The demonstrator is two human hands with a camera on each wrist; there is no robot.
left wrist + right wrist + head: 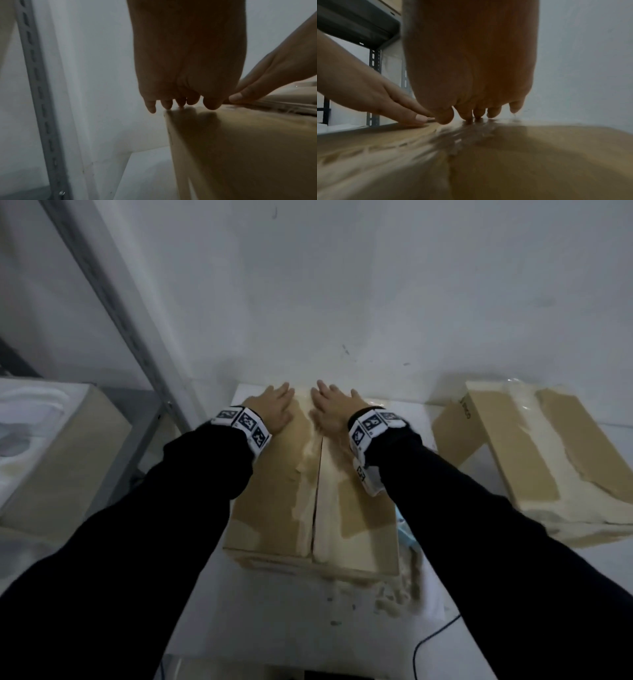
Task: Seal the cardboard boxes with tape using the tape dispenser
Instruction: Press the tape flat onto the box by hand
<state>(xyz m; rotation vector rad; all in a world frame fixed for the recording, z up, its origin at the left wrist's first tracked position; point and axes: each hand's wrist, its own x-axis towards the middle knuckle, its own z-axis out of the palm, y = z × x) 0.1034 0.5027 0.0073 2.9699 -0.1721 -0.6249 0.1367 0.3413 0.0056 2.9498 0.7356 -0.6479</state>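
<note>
A brown cardboard box [274,501] stands in front of me on a white table, its two top flaps meeting along a centre seam [317,491] with torn pale patches beside it. My left hand [272,409] lies flat on the left flap near the far edge, fingers straight. My right hand [334,409] lies flat on the right flap, just across the seam. In the left wrist view my left fingertips [167,104] touch the box's far edge [223,135]. In the right wrist view my right fingertips [477,114] press the box top [505,155]. No tape dispenser is in view.
A second cardboard box [544,460] with torn pale strips sits to the right on the table. Another box [65,460] holding white foam stands at the left beside a grey slotted shelf post [113,292]. A white wall is right behind. A dark cable [431,642] lies at the table's near right.
</note>
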